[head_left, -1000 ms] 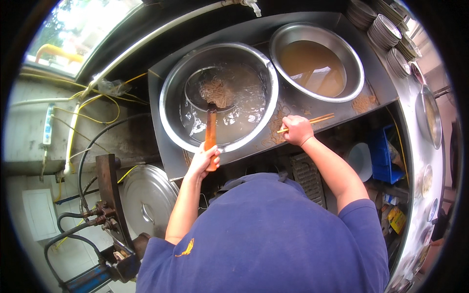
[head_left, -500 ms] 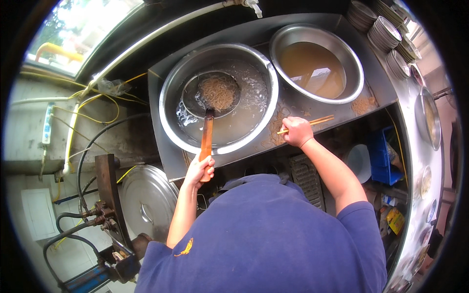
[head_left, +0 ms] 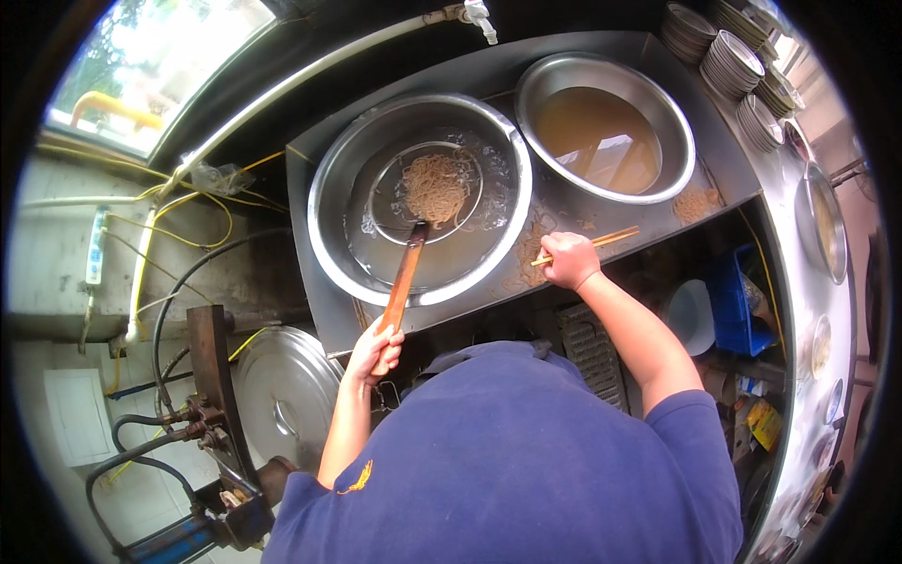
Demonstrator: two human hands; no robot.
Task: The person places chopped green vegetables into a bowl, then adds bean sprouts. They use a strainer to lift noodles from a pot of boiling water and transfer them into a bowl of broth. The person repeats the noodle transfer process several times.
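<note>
My left hand (head_left: 374, 352) is closed round the wooden handle of a strainer (head_left: 402, 280). Its round wire head sits in the water of a large metal basin (head_left: 324, 179), with a clump of brownish noodles (head_left: 437, 188) in it. My right hand (head_left: 569, 259) grips a pair of wooden chopsticks (head_left: 616, 236), held sideways above the counter to the right of that basin. Stray noodle scraps (head_left: 532, 252) lie on the metal counter just beside this hand.
A second metal basin (head_left: 685, 150) with cloudy brownish liquid stands at the right. Stacked plates (head_left: 732, 64) fill the far right corner. A large round lid (head_left: 282, 395) leans at the left, near black hoses (head_left: 150, 414). A white pipe (head_left: 310, 70) crosses behind the basins.
The strainer head with the noodles has shifted right in the basin, tilting its handle. My left hand has moved slightly left and down; my right hand stays nearly in place.
</note>
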